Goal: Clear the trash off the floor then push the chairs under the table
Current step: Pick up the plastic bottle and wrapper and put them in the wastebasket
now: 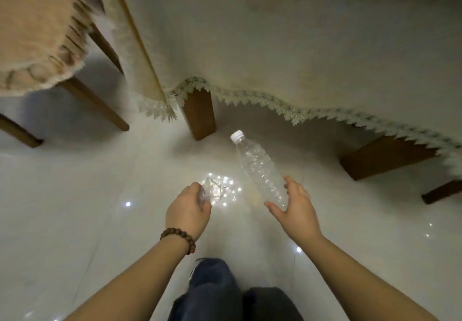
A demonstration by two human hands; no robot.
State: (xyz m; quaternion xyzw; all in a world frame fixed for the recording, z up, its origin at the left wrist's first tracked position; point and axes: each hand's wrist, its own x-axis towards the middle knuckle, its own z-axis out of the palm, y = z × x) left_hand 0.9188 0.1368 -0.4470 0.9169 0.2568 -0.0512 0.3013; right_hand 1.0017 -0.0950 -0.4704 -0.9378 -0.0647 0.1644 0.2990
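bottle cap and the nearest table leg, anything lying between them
Nothing: in the head view only bare pale floor separates the bottle cap from the table leg.

- You are looking at a home dining area.
- The table [300, 33] wears a cream tablecloth with a lace-trimmed hem [287, 110], draped low over its brown wooden legs [200, 115].
- To your left stands a wooden chair [100, 100] with a fringed, peach-coloured seat cushion [35, 28].
- The floor [75, 195] is glossy pale tile, mirroring points of ceiling light, as a household room would have.
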